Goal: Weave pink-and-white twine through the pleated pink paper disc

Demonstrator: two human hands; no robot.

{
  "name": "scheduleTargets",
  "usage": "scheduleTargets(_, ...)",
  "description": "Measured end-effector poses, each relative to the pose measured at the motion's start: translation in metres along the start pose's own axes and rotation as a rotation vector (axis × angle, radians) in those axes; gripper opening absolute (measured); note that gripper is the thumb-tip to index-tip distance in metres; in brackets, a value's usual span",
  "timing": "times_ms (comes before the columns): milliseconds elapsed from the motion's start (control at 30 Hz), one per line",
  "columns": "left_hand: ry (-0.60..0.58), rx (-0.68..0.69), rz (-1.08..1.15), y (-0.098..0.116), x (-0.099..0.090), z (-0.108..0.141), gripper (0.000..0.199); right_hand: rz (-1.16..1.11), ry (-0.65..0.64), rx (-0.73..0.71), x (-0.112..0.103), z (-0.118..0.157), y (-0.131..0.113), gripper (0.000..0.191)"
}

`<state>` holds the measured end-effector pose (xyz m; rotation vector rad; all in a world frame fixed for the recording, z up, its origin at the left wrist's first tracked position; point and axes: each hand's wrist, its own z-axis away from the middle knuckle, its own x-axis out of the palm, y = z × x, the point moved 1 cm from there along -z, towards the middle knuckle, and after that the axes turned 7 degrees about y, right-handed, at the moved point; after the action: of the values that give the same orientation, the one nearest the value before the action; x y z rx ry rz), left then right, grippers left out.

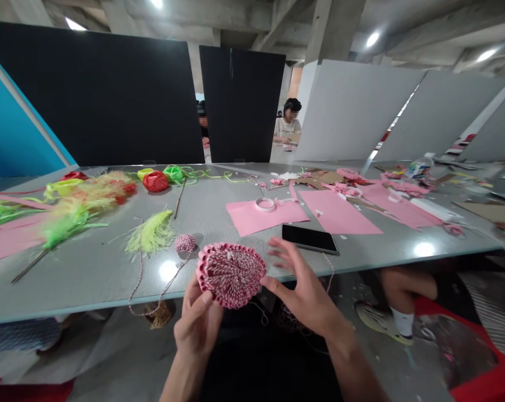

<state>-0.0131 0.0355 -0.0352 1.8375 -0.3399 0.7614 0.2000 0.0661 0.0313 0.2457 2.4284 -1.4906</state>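
A round pink-and-white woven piece with a scalloped pink edge is held up at the table's front edge. My left hand grips it from below left, thumb on its front. On the right, my right hand is spread, its thumb tip at the piece's right edge and the other fingers apart in the air. A small ball of pink-and-white cord lies on the table just behind the piece, with a strand looping over the edge. Just beyond my right hand lies a black phone.
Pink sheets, a white tape ring and scraps cover the grey table. Red yarn, green fringe and thin sticks lie left. Dark and white panels stand behind. A person sits beyond; another person's leg shows right.
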Motion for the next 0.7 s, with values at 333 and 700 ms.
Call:
scheduleTargets(333,0.008,-0.156,0.028,0.018,0.004,-0.008,0.048,-0.11,-0.185,0.021,-0.006,-0.02,0.0,0.036)
scheduleTargets(700,-0.38,-0.582,0.316,0.015,-0.003,-0.008,0.035,0.258,-0.175,-0.172,-0.039,-0.066,0.042,0.048)
